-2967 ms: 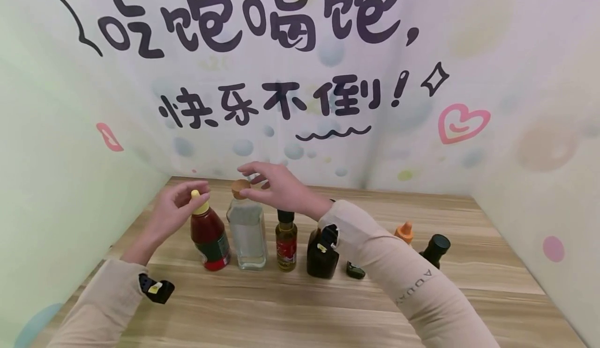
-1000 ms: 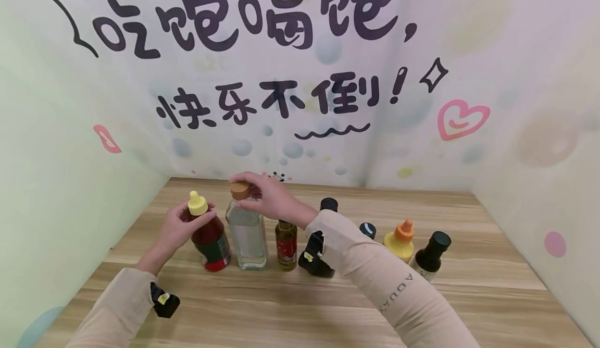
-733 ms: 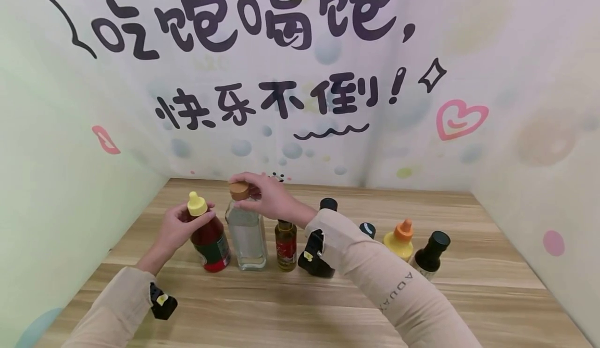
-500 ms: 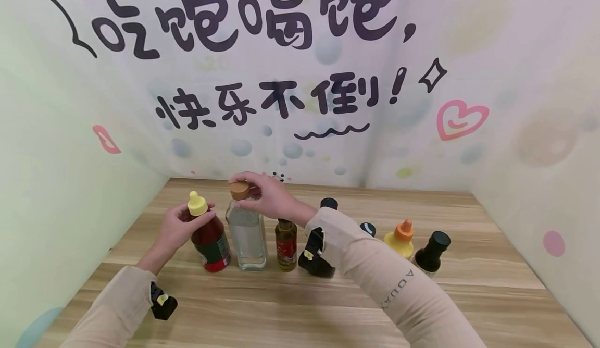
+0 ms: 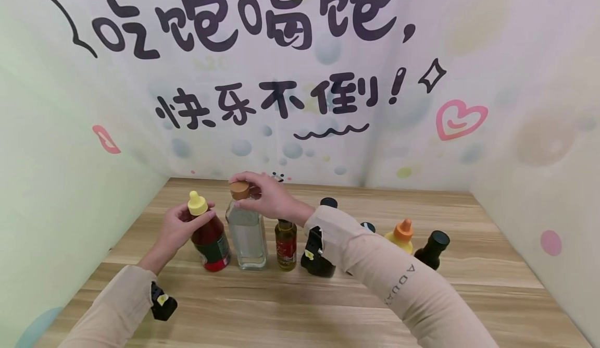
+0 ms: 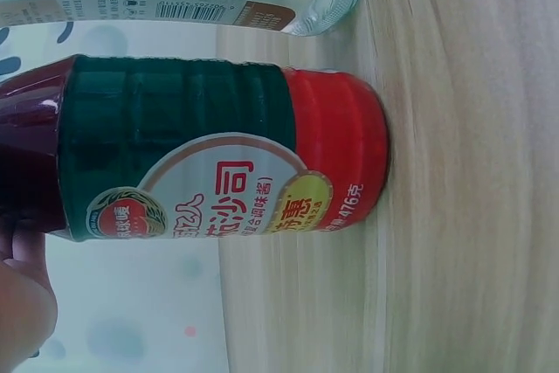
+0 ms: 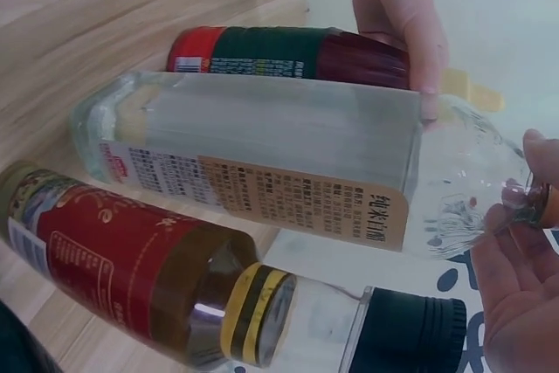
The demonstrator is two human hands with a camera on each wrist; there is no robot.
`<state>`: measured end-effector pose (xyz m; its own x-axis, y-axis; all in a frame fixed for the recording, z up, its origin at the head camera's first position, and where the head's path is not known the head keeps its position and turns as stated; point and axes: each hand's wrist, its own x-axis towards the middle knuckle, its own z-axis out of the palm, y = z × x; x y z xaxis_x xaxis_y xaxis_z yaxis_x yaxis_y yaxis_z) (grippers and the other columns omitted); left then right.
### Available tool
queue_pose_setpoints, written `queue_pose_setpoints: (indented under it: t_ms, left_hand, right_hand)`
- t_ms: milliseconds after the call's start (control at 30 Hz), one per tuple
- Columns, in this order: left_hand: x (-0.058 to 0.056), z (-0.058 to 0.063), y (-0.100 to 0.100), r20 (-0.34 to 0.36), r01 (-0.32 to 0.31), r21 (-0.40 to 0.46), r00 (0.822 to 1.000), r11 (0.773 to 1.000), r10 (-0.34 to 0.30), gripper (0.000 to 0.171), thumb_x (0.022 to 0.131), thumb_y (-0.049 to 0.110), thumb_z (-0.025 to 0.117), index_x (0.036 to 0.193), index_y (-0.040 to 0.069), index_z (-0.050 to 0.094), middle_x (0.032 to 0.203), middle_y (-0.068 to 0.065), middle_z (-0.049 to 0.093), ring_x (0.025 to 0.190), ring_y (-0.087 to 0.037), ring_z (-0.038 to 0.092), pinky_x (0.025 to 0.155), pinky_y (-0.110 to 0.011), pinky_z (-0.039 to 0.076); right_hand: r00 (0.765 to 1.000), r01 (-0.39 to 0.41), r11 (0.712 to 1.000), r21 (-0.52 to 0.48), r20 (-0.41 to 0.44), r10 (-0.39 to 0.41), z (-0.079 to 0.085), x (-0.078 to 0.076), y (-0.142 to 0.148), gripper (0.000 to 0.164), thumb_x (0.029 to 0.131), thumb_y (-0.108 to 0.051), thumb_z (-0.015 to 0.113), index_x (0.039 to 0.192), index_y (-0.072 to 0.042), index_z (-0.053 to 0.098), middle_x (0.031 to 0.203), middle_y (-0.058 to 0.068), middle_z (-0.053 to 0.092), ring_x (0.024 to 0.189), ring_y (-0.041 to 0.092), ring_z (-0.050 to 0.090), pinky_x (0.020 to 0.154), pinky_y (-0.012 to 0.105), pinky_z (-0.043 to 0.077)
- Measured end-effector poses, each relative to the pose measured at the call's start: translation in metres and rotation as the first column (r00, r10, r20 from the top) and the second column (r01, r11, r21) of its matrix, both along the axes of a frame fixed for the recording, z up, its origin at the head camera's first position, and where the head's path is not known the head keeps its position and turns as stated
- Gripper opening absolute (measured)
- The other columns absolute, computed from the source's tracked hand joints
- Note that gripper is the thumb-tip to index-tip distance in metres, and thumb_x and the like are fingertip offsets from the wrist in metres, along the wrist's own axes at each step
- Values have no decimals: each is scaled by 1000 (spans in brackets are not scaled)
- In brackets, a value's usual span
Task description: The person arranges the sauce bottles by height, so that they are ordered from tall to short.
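Observation:
My left hand (image 5: 180,228) grips the upper part of a ketchup bottle (image 5: 210,244), thumb in front and fingers behind, just under its yellow nozzle cap (image 5: 197,203). The bottle stands upright; the left wrist view shows its green and red label (image 6: 244,185). To its right is a tall clear glass bottle (image 5: 247,236) of colourless liquid with a brown cap (image 5: 239,190). My right hand (image 5: 272,194) holds that bottle at the neck, right below the cap. In the right wrist view its paper label (image 7: 306,207) faces the camera.
Right of the glass bottle stands a red-labelled bottle (image 5: 286,246) with a dark cap. My right sleeve (image 5: 384,270) partly covers several more bottles, among them a yellow one with an orange nozzle (image 5: 403,229) and a dark one (image 5: 433,249). A printed cloth wall (image 5: 281,150) backs the wooden table (image 5: 262,311).
Since three seconds ago, my left hand has lowered from the nozzle cap to grip the ketchup bottle. My right hand has closed round the glass bottle's neck. Over the last second both stay still.

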<state>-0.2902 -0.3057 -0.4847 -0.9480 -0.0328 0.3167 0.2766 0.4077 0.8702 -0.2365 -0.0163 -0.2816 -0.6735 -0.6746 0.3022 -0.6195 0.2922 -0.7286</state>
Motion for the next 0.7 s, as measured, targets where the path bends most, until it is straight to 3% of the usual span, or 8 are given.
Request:
queue_pose_setpoints:
  t_ms: [200,233,367,433,467,533,600,700]
  left_hand:
    - [2,2,0,5,-6,7,1000,1000,6,37,78,43,64,111,28,61,107,5,62,90,-14,59,69,-31,50]
    - [13,15,7,0,39,41,999,998,-39,37,78,41,64,111,25,61,107,3,62,91,-15,59,71,-31,50]
    - [21,27,12,36,47,27,998,999,-48,38,79,41,63,112,23,61,108,3,62,92,-13,59,72,-28,49]
    - [32,42,19,43,78,58,996,995,-80,37,80,37,64,113,19,61,108,1,62,91,-15,58,71,-30,50]
    - [24,33,14,50,40,26,998,999,-41,37,80,37,64,113,20,61,108,2,62,91,-14,59,69,-28,50]
    - [38,50,20,27,111,97,993,989,-114,35,82,31,63,113,15,61,108,-3,62,92,-18,58,73,-32,49]
    - [37,48,20,-4,127,104,992,986,-128,36,82,29,63,114,13,61,109,-5,62,92,-19,58,73,-33,49]
    - [25,30,12,-20,101,81,995,992,-100,37,82,34,63,115,18,60,110,-1,61,94,-17,58,74,-31,49]
  right_hand:
    - [999,25,1000,-2,20,-25,0,1,-2,40,80,-6,65,118,-9,53,105,7,57,93,14,57,78,17,44]
    - [999,27,1000,-6,31,-27,0,1,-2,40,80,-6,65,118,-9,53,106,6,57,94,14,57,78,18,44]
    - [996,36,999,-21,82,-34,2,2,-3,39,79,-5,65,117,-9,55,106,6,57,93,14,57,78,20,44]
    - [994,38,999,-25,108,-35,3,2,-3,39,79,-4,65,116,-9,56,106,6,57,93,15,57,78,20,45]
    - [992,40,999,-23,118,-37,3,2,-3,39,79,-4,65,116,-9,56,106,6,57,93,14,57,78,20,45]
    - [990,43,999,-16,133,-40,4,2,-3,39,78,-4,66,116,-10,56,106,6,58,92,13,57,77,20,45]
    - [989,41,999,-5,143,-40,7,3,-3,39,78,-4,67,115,-9,57,105,5,58,90,12,57,75,19,45]
    - [988,50,999,21,143,-53,12,4,-5,39,76,-4,68,113,-8,57,101,5,59,85,11,57,73,18,46]
